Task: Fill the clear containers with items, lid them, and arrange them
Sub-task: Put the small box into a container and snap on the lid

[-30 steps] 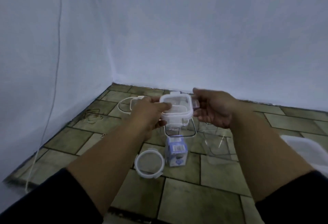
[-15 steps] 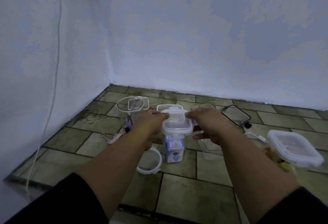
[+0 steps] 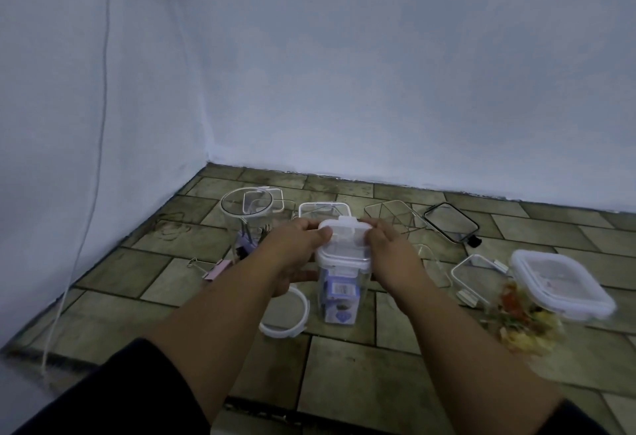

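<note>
A tall clear container point(image 3: 340, 291) stands on the tiled floor with a small blue-and-white carton inside. A white clip lid point(image 3: 345, 243) sits on top of it. My left hand point(image 3: 298, 245) grips the lid's left side and my right hand point(image 3: 385, 245) grips its right side. A round clear container point(image 3: 246, 217) with binder clips in it stands at the back left. At the right, a lidded square container point(image 3: 554, 291) holds colourful items.
A white round lid ring point(image 3: 285, 314) lies by my left wrist. A pink binder clip point(image 3: 213, 269) lies to the left. Loose lids point(image 3: 323, 209) and empty clear containers point(image 3: 394, 216) sit behind; a black-rimmed lid point(image 3: 451, 223) lies back right. Walls close the left and the back.
Both hands brought the white lid down from mid-air onto the tall container with the carton. The view tilted, bringing the lidded container at the right into sight.
</note>
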